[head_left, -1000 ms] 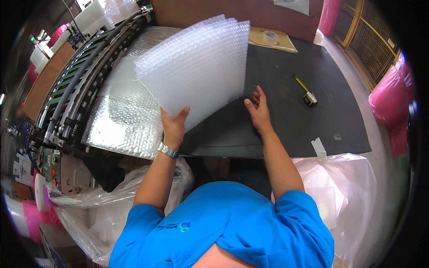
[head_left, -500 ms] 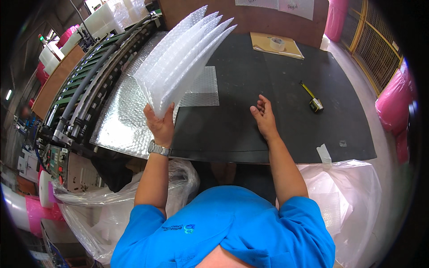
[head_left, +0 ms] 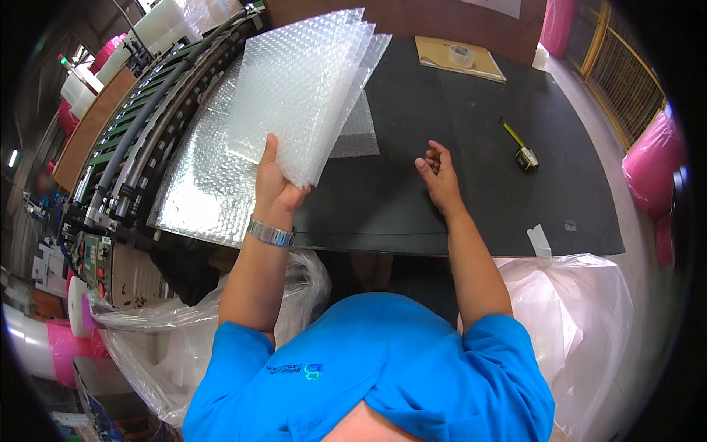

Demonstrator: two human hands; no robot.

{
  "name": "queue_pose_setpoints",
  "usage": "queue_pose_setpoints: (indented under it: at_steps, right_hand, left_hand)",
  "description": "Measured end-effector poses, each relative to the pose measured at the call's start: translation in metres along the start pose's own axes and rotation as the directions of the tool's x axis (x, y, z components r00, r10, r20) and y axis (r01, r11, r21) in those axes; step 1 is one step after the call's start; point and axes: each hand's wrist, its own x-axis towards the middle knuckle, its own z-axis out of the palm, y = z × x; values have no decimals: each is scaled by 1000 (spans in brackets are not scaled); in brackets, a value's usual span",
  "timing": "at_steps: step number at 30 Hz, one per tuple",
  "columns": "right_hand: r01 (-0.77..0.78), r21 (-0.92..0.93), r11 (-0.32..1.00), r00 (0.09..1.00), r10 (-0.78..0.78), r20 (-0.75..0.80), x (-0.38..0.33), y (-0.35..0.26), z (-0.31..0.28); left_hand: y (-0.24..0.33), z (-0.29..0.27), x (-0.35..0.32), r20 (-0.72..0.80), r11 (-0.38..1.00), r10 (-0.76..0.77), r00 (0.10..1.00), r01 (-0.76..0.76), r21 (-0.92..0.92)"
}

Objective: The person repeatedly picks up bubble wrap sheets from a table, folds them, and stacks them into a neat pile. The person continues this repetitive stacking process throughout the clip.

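Left hand (head_left: 276, 184) closed on the lower edge of a stack of bubble-wrap sheets (head_left: 305, 85), thumb in front, stack raised off the dark surface (head_left: 471, 184) and fanned slightly at its upper corner. Compared with half a second ago, stack turned from nearly edge-on to broad face toward the camera, and brought closer in over the surface. One loose sheet (head_left: 357, 136) lying flat on the surface just behind and right of the stack, partly hidden by it. Right hand (head_left: 440, 177) empty, fingers loosely curled, resting on the surface well right of the stack, little moved from its earlier place. Wide web of bubble wrap (head_left: 199, 191) spread beneath and left of the left hand, running up to the roller machine (head_left: 140, 132). Tape measure (head_left: 523, 155) farther right of the right hand; tape roll (head_left: 462, 54) on a flat envelope beyond it. Clear bags (head_left: 574, 317) hanging at the near edge on both sides. Judged from the turn of the stack: sheets gathered and under one-handed control, the single sheet left apart on the surface.
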Motion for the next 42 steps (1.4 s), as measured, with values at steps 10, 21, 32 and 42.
queue_pose_setpoints:
  at_steps: [10, 21, 32, 42]
  right_hand:
    - [18, -26, 1000, 1000, -17, 22, 1, 2, 0]
    - [-183, 772, 609, 983, 130, 131, -49, -68, 6]
    - [-344, 360, 867, 674, 495, -548, -376, -2, -388]
    - [-941, 296, 162, -328, -224, -918, -485, -25, -330]
  left_hand:
    - [-7, 20, -6, -87, 998, -15, 996, 10, -58]
    - [-113, -10, -52, 270, 898, -38, 962, -86, 431]
    - [-115, -43, -48, 444, 691, -387, 808, -64, 720]
    - [-113, -42, -51, 418, 689, -384, 823, -46, 723]
